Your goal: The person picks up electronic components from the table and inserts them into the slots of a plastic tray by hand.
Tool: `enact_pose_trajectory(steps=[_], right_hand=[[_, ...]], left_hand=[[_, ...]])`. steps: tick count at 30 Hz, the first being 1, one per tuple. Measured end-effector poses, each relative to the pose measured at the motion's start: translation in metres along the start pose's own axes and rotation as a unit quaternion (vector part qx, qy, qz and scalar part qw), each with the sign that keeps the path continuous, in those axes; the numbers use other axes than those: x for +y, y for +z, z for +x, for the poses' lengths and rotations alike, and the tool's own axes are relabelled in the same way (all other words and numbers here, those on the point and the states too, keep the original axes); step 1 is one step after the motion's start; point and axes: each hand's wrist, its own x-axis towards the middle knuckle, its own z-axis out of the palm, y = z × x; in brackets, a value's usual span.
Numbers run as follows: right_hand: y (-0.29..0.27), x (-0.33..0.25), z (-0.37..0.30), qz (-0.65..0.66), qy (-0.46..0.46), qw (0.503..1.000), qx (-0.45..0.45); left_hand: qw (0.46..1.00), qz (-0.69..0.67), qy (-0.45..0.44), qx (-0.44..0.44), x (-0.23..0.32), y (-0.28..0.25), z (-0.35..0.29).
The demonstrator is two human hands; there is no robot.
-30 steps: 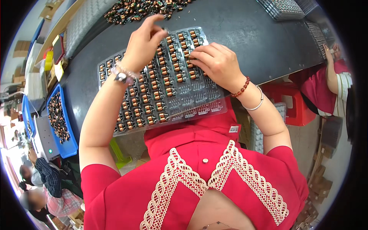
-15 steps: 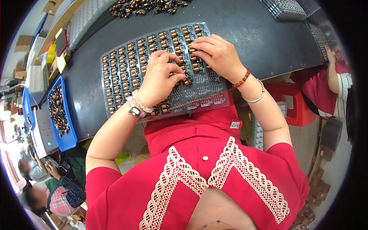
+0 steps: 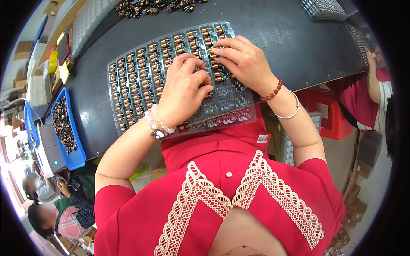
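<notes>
A clear plastic tray (image 3: 128, 68) with rows of pockets lies on the dark table (image 3: 282, 38) in front of me. Most pockets hold small copper-wound coil parts (image 3: 147, 64); the pockets at the near right (image 3: 232, 109) look bare. My left hand (image 3: 183, 91) rests palm down over the tray's middle, fingers curled on the parts. My right hand (image 3: 241, 59) lies on the tray's right side, fingertips pressing on coils near the far rows. Whether either hand pinches a loose part is hidden by the fingers.
A heap of loose coil parts (image 3: 149, 6) lies at the table's far edge. Blue bins (image 3: 64, 123) with more parts stand at the left. Stacked trays (image 3: 324, 8) sit far right. Another person's arm (image 3: 376, 81) works at the right; people sit lower left.
My left hand came back from the far heap of parts and settled on the middle of the tray. The right hand stayed on the tray's right side.
</notes>
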Motion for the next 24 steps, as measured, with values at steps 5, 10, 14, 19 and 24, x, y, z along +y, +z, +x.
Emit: enact_pose_trajectory(steps=[5, 10, 14, 19, 24], right_hand=[[-0.001, -0.001, -0.002, 0.020, 0.004, 1.000, 0.005], [-0.005, -0.005, 0.001, 0.023, 0.007, 1.000, -0.010], [-0.022, -0.010, -0.003, 0.083, 0.023, 0.996, 0.006], [-0.045, -0.023, -0.026, 0.146, 0.057, 0.987, -0.021], [-0.050, -0.023, -0.051, 0.168, 0.078, 0.981, -0.062]], left_hand=[[0.995, -0.063, -0.055, 0.047, -0.031, -0.008, 0.028], [0.979, 0.033, -0.123, 0.159, -0.117, -0.004, 0.095], [0.965, 0.147, -0.173, 0.130, -0.153, 0.009, 0.117], [0.962, -0.024, -0.192, 0.192, -0.180, -0.001, 0.111], [0.884, -0.356, -0.253, 0.168, -0.120, -0.022, 0.097]])
